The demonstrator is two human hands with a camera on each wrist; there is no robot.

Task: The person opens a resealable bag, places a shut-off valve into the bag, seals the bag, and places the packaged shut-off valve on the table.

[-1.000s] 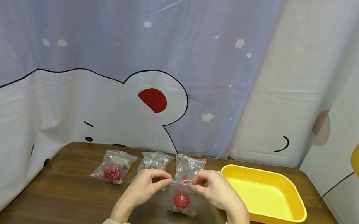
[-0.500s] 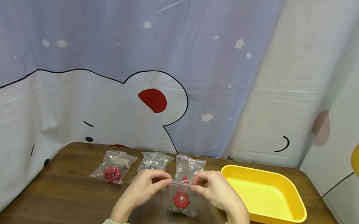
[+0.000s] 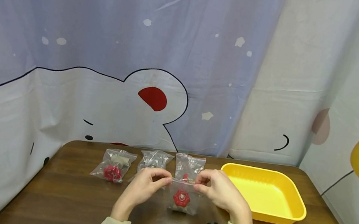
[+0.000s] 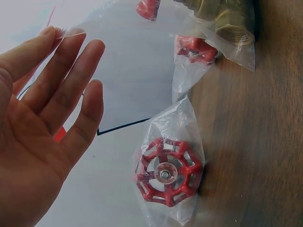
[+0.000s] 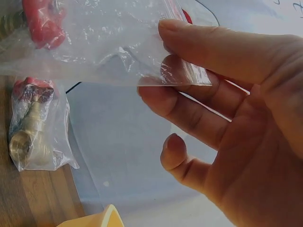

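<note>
A clear zip bag (image 3: 194,198) with a valve inside hangs at the middle front of the table. The valve's red handwheel (image 3: 181,198) faces up, and its brass body (image 4: 232,23) shows in the left wrist view. My left hand (image 3: 143,186) pinches the bag's top left corner between thumb and index finger, its other fingers loosely extended. On the other side, my right hand (image 3: 223,192) pinches the top edge near the right corner. The strip between them is pulled straight. In the right wrist view, the thumb lies over the bag's upper edge (image 5: 196,75).
Bagged valves stand behind: one at the left (image 3: 114,166), one (image 3: 155,159) partly hidden by my left hand, and one (image 3: 190,164) behind the held bag. A yellow tray (image 3: 297,213) stands right on the wooden table (image 3: 60,195). A printed curtain (image 3: 208,65) hangs behind.
My right hand has shifted slightly right along the bag's top edge. The left hand keeps its pinch in nearly the same place. The head view has tilted a little.
</note>
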